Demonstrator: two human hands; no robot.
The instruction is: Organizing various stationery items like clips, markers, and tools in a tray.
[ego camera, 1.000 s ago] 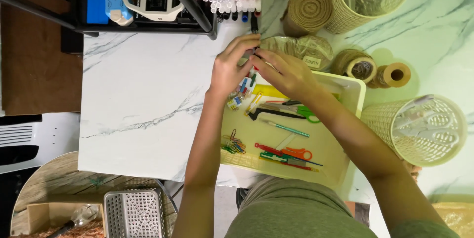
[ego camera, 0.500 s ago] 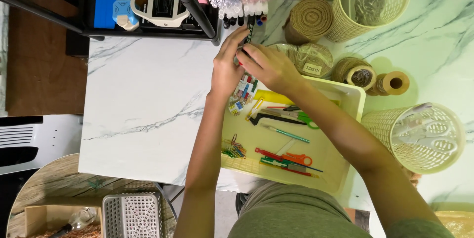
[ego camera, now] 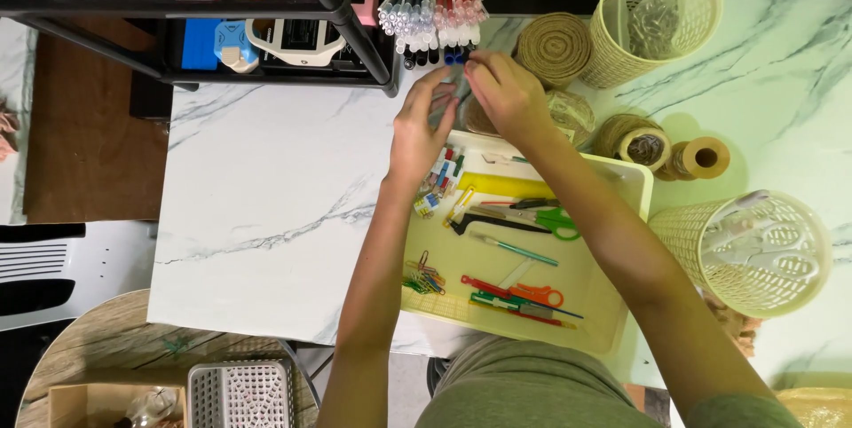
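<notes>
Between my two hands, at the far edge of the yellow tray [ego camera: 621, 321], I have a small dark item pinched, most likely a pen or marker, though my fingers cover nearly all of it and I cannot name it for certain. It sits just below the row of pens with clear caps [ego camera: 432, 24] that hangs from the black shelf [ego camera: 342, 2].

My left hand [ego camera: 424, 131] is curled, fingers bent toward the thumb, and it seems to steady the item from the side. My right hand [ego camera: 506, 95] is closed over the top of it, fingertips pressed together; how firm that grip is I cannot tell.

Under my wrists the tray holds green-handled scissors [ego camera: 541, 215], orange-handled scissors [ego camera: 524, 290], a teal pen [ego camera: 519, 251], a heap of coloured paper clips [ego camera: 424, 275] and some small clips [ego camera: 439, 181]. Beyond my right hand lie rolls of jute twine [ego camera: 555, 47], then a cream mesh basket [ego camera: 652, 15] standing upright, and another mesh basket [ego camera: 754, 251] on the marble table [ego camera: 266, 206].

In my judgement the risk is the crowding. My knuckles are close to the hanging pens, so a careless lift could knock some loose. If the pinch slips, the item would drop among the clips and be hard to find.
</notes>
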